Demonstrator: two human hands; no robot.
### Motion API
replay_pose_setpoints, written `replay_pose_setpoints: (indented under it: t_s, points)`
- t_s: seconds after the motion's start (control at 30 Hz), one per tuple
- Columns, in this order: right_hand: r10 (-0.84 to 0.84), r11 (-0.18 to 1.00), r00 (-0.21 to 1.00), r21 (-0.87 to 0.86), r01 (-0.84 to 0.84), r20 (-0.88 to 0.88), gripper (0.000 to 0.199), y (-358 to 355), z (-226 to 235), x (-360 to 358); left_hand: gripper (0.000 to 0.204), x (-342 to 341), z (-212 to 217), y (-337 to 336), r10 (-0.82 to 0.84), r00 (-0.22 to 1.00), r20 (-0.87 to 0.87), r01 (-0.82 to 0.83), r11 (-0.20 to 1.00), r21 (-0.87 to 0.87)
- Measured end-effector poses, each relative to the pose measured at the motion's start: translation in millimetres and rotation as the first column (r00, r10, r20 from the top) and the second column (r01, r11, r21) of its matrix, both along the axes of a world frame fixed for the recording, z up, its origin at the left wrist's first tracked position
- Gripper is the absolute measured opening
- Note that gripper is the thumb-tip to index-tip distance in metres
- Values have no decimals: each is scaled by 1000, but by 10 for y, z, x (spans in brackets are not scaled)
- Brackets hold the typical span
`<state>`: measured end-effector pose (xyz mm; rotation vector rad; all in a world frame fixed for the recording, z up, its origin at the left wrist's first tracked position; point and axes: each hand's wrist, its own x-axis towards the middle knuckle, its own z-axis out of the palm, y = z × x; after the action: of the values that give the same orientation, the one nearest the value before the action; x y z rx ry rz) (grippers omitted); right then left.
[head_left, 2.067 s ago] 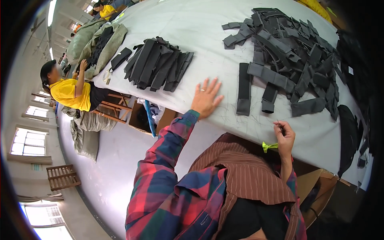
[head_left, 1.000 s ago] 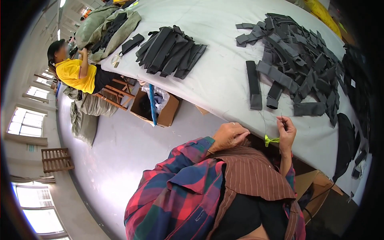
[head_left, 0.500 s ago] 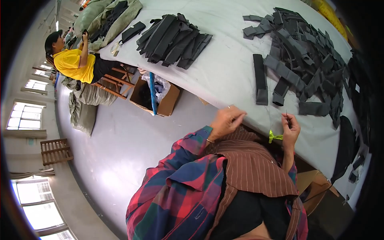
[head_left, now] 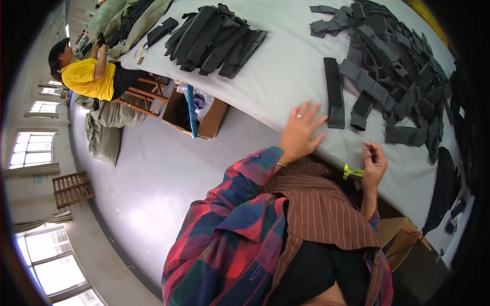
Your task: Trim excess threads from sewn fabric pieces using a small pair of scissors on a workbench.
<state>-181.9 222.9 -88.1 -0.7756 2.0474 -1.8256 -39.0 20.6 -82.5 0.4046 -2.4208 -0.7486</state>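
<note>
My left hand (head_left: 301, 133) lies open with fingers spread on the near edge of the grey-covered table (head_left: 286, 71). Its fingertips are just short of a long dark grey fabric strip (head_left: 333, 92). My right hand (head_left: 374, 163) is closed at the table edge, pinching a small thin dark tool whose tip points up. A yellow-green piece (head_left: 352, 172) sticks out beside its palm. A big heap of dark grey strips (head_left: 393, 56) lies beyond both hands on the right.
A second pile of dark strips (head_left: 214, 35) lies at the table's far left. Under the edge stands an open cardboard box (head_left: 196, 113). A person in a yellow shirt (head_left: 84, 76) sits further left. A wooden pallet (head_left: 73, 188) lies on the floor.
My left hand drew back from the table to its edge, then spread its fingers forward toward the long strip. My right hand stayed at the edge, still closed.
</note>
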Motion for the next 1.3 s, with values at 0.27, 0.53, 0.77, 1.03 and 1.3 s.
replay_pose_setpoints:
  t_s: [0.27, 0.53, 0.77, 1.03, 1.3]
  points:
    - [-4, 1000, 999, -23, 5, 37, 9, 75, -90, -60, 50, 80, -23, 629, -464, 871, 161, 474, 880, -29]
    - [-7, 998, 1000, -62, 8, 11, 8, 46, -34, -21, 26, -10, 21, 834, -616, 787, 10, 592, 761, 264]
    - [1, 997, 1000, -74, 1, 21, 7, 39, 10, -18, 25, -185, 196, 873, -620, 766, -171, 574, 540, 616]
    - [5, 990, 991, -142, 14, 134, 11, 75, 52, -10, 24, -551, 172, 380, -287, 952, -109, 306, 917, 258]
    - [-1, 985, 992, -168, 23, 127, 12, 73, 20, -60, 19, -624, 421, -199, 42, 974, 224, -112, 944, 310]
